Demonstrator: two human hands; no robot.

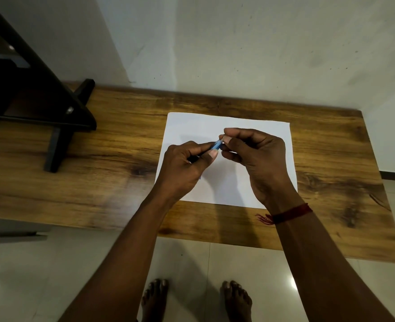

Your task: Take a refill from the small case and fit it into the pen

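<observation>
Pen (217,145): blue, slim, held in the air above the sheet, approx. level, between both hands; only a short blue stretch shows betw. the fingers, dark part runs back into the left fist. Cap vs. barrel: cannot tell.

Left hand (187,166): fingers curled round the pen's rear part, thumb along its top; grips it firmly. Wrist bare.

Right hand (254,154): thumb + forefinger pinch the pen's blue end, other fingers curled loosely underneath. Red thread band (289,213) w/ frayed tassel tied at the wrist.

Sheet of paper (229,126): white, lies flat on the table right under both hands, slightly skewed; faint bluish mark near its left part, too dim to read.

Table (113,140): wood-grain top, dark knots, long side against the wall; near edge towards the person.

Black stand (59,126): dark angled frame w/ a foot on the table's left end, well apart from the paper.

Wall (261,47): pale, scuffed, behind the table.

Floor (52,263): glossy light tiles; two bare feet (154,298) at bottom centre, just below the table's near edge.
</observation>
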